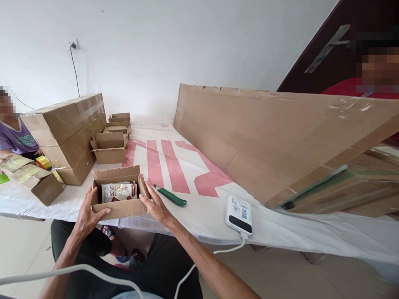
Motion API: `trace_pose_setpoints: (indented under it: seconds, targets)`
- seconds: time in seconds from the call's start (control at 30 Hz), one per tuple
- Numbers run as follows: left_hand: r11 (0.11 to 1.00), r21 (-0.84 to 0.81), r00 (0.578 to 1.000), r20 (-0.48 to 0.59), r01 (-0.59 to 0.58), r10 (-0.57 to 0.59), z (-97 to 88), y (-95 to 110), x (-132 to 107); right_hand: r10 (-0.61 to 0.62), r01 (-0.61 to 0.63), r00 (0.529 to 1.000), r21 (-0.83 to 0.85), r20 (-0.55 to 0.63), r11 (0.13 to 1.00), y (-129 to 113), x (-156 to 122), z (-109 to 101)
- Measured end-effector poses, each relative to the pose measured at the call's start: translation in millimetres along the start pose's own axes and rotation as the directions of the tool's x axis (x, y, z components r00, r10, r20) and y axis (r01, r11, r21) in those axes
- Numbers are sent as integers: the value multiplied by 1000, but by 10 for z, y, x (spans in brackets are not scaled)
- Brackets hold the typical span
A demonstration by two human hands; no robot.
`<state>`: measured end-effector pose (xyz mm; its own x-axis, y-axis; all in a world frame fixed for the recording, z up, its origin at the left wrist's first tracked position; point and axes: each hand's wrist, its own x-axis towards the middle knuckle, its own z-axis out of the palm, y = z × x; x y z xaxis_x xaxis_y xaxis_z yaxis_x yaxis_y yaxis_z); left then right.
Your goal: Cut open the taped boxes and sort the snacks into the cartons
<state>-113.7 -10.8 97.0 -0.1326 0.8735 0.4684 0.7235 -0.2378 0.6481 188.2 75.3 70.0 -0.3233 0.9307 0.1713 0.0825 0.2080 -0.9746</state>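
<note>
An open cardboard box [120, 209] is at the table's front edge, gripped between my two hands. Inside it lies a white printed packet [119, 192] lettered "Super Meal" or similar. My left hand [89, 211] holds the box's left end, thumb over the front wall. On the right end, my right hand [155, 203] presses with its fingers along the wall. Just right of the box rests a green-handled knife [171, 197], touched by neither hand.
Taped boxes [70, 137] are stacked on the left, with open boxes [109, 154] behind. A large cardboard sheet [274, 137] stands along the right. A white device [239, 214] trails a cable. A person [20, 133] sits left; another [343, 86] is behind the cardboard.
</note>
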Motion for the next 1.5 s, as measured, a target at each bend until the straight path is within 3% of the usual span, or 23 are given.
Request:
trace_pose_setpoints:
  seconds: [0.27,0.47,0.67,0.83,0.97,1.13,1.3,1.5]
  targets:
    - [998,64,1000,6,-17,17,-16,-8,-45,-120,112,988,-80,-94,990,1,-7,-212]
    - [993,106,998,50,-43,38,-88,31,-90,-289,242,945,-263,-154,934,-81,-54,-283]
    - [986,155,997,64,-61,52,-122,60,-136,-491,399,866,-460,-96,793,-309,-129,-248]
    - [984,167,996,73,-62,50,-127,62,-122,-553,471,833,-543,15,695,-492,-132,-210]
    - [987,153,995,90,-54,41,-120,63,-90,-478,490,854,-624,204,609,-717,-40,-132]
    - [992,123,997,74,-37,28,-74,73,-77,-127,424,902,-797,412,430,-1027,256,74]
    - [995,97,997,72,-9,2,1,66,-82,74,442,878,-860,473,254,-1181,511,269]
    - [996,92,998,52,19,-24,70,39,-66,186,391,886,-899,425,197,-1248,624,376]
